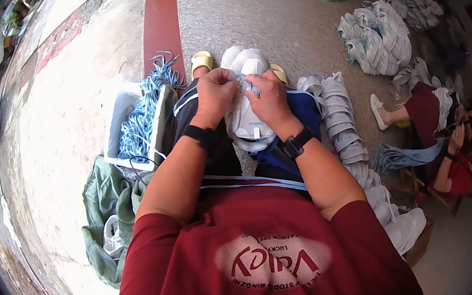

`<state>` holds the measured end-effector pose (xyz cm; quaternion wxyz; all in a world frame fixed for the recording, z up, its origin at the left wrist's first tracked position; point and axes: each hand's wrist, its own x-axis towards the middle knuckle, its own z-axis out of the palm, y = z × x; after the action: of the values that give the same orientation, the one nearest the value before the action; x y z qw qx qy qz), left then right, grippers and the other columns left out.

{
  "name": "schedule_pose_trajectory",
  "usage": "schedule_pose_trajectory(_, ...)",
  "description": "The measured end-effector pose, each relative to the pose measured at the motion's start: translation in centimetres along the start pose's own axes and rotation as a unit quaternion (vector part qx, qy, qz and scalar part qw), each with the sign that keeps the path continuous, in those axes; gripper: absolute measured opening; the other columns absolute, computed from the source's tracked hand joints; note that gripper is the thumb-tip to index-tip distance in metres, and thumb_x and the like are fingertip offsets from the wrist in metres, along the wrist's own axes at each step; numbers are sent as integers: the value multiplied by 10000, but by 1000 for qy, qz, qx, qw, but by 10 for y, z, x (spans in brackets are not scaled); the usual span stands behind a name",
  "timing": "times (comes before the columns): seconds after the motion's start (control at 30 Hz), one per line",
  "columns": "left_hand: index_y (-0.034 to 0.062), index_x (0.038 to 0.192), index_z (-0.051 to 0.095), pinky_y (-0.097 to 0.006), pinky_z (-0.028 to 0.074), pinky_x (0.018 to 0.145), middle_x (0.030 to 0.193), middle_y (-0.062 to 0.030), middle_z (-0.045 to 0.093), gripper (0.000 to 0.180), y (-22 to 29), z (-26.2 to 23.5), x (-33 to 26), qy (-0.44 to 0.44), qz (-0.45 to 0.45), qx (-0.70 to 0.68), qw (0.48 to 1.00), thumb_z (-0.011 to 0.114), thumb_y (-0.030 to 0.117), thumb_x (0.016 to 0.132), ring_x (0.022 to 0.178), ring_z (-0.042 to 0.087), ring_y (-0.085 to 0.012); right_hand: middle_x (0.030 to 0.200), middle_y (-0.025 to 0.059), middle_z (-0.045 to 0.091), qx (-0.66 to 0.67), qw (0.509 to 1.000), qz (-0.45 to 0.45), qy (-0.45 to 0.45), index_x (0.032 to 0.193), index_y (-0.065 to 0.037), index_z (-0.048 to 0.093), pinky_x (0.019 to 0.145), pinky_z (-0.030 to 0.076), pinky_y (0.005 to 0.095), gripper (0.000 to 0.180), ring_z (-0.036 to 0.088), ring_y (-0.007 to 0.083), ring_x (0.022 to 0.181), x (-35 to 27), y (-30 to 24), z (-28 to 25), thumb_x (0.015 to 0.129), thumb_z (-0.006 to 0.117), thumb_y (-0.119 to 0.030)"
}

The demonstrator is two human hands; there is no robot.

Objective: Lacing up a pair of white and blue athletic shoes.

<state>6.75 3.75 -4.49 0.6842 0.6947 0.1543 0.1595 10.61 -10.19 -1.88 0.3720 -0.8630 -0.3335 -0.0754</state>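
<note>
A white sneaker [250,119] rests on my lap, its toe toward the far side and its heel opening nearer me. My left hand [216,95] is closed in a pinch over the upper's left side. Opposite it, my right hand [270,97] is also pinched, thumb and forefinger together at the lacing area. A bit of light blue shoelace [253,88] shows at the right fingertips; the part between the left fingers is mostly hidden. Just beyond my hands are more rounded white shoe shapes [243,58].
At my left stands a white box [111,127] heaped with light blue laces [142,126], beside a green sack [101,202] holding white shoes. A long stack of white shoes [341,117] lines my right. Farther right, a person [456,164] sits near blue laces and shoe piles [375,36].
</note>
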Motion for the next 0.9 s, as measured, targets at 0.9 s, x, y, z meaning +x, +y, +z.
schedule_pose_trajectory(0.9, 55, 772, 649, -380, 507, 694, 788, -134, 647, 165, 39, 28, -5, -222, 157, 537, 798, 549, 184, 749, 775, 633, -290, 801, 169, 562, -117, 993, -11, 5, 752, -45, 621, 682, 457, 442, 95, 563, 367, 789, -9, 25, 9, 684, 622, -111)
